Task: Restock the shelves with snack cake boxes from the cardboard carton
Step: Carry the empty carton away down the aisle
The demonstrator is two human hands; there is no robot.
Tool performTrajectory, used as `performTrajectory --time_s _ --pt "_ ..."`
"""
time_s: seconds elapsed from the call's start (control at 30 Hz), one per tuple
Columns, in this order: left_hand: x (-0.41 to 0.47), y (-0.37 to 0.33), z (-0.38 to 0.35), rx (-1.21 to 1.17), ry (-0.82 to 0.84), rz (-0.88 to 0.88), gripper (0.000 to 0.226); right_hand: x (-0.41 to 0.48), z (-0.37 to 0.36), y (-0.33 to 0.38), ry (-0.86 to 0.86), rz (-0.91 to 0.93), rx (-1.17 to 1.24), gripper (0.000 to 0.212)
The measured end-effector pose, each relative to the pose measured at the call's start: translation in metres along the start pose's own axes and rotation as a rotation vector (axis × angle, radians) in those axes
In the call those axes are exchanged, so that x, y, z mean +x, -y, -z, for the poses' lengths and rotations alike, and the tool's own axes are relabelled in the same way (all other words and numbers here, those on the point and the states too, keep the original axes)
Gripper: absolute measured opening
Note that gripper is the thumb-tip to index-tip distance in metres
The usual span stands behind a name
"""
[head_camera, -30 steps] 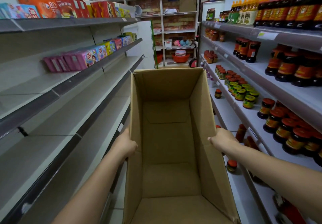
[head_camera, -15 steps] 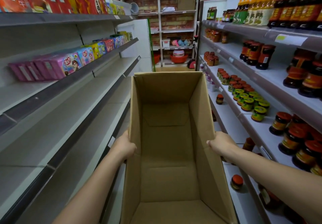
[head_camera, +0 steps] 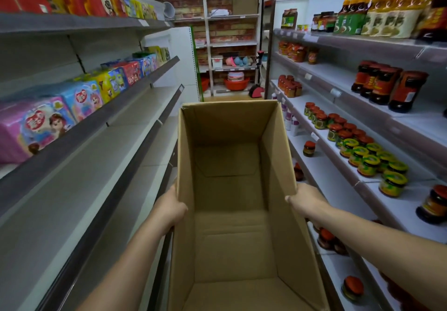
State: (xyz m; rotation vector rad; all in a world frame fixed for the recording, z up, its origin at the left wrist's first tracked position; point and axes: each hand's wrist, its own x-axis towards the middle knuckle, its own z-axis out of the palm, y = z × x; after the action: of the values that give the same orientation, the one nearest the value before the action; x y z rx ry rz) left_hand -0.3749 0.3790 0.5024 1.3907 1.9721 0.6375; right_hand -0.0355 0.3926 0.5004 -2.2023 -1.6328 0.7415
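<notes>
The cardboard carton [head_camera: 229, 126] sits open-topped in the aisle, its bare floor showing. The left hand [head_camera: 169, 210] grips its left wall at the rim and the right hand [head_camera: 306, 200] grips its right wall. Snack cake boxes [head_camera: 36, 126] line the shelf [head_camera: 96, 126] left of the carton — jars [head_camera: 368, 165] stand to its right.

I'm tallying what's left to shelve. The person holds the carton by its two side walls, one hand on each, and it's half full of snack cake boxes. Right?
Not quite. The carton is empty: the head view shows only bare cardboard inside. The rest holds: the left hand and the right hand each grip one side wall.
</notes>
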Motion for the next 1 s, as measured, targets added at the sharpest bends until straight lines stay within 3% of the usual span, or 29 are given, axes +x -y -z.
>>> performTrajectory --time_s 0.47,0.67,1.0 --pt "0.139 -0.042 -0.004 0.029 0.04 -0.043 0.082 0.124 0.0 0.046 -0.03 -0.075 0.045 0.033" --pt "0.218 -0.076 -0.009 0.011 0.021 -0.031 0.08 0.214 0.003 0.066 -0.022 -0.08 0.051 0.026" --pt "0.374 -0.16 -0.029 0.022 -0.026 -0.009 0.081 0.4 0.038 0.103 -0.014 -0.008 0.077 0.032"
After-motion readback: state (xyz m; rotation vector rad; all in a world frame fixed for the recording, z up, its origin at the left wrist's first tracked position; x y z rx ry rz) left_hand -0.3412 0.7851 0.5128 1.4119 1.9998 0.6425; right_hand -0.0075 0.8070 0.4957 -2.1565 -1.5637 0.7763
